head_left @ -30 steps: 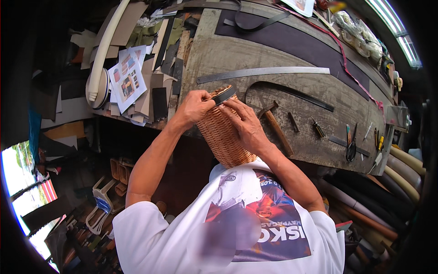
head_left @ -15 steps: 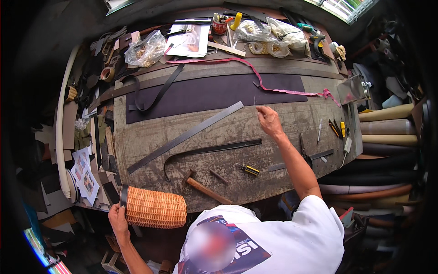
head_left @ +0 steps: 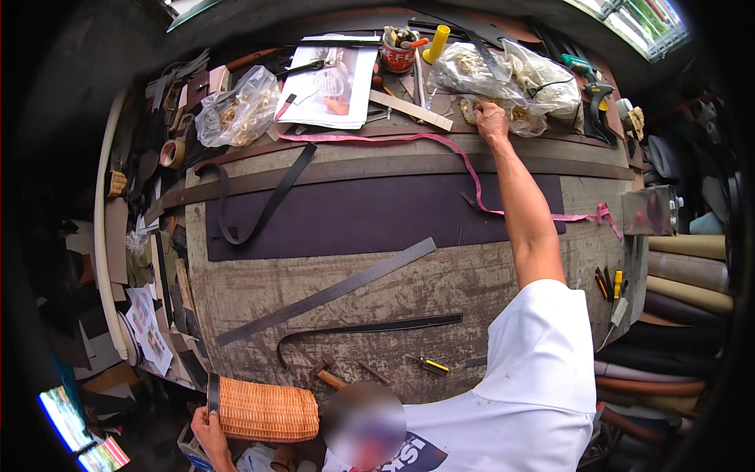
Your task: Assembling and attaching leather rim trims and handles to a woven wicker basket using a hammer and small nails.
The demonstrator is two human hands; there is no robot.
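Note:
My left hand grips a woven wicker basket by its dark rim band, at the table's near left edge. The basket lies on its side, rim to the left. My right arm stretches across the table, and my right hand is at the far side, beside a clear plastic bag of pale pieces. Its fingers are bent and closed; what they hold, if anything, is hidden. Beneath that forearm runs a pink measuring tape. A dark leather sheet lies across the table's middle.
Nearer me are a metal ruler, a black strap, a hammer and a yellow-handled screwdriver. Cutters lie at right, near a clear container. A glue gun and a red can stand at the back.
My right hand has moved from above the table's middle to the bags at the far side. My body leans farther forward. My left hand keeps hold of the basket.

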